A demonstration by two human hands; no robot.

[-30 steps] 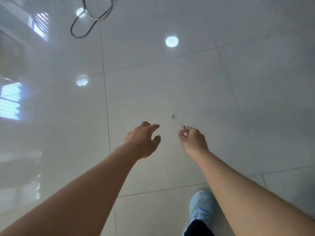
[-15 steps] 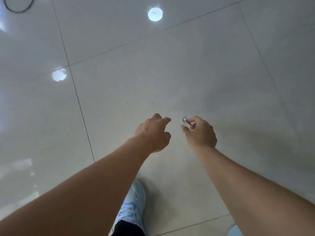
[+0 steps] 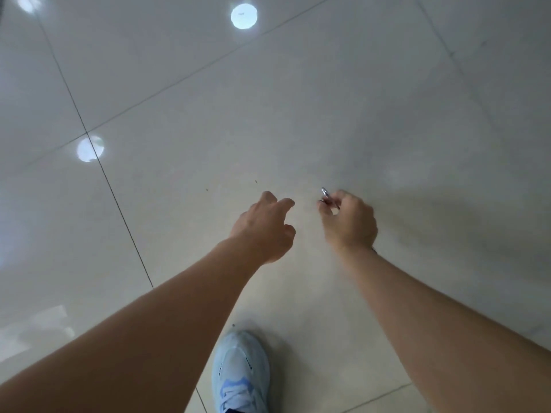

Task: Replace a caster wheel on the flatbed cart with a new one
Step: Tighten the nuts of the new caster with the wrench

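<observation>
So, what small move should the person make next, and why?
Probably keep walking and look up for the cart. The right hand pinches small metal hardware, the left hand is empty, and only tiled floor and a shoe show.

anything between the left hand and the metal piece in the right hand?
Nothing: head view shows only bare floor tile behind the gap between left hand and the small metal piece pinched by right hand.

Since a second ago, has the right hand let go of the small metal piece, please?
No. The right hand still pinches the small metal piece at its fingertips, above the tiled floor.
</observation>
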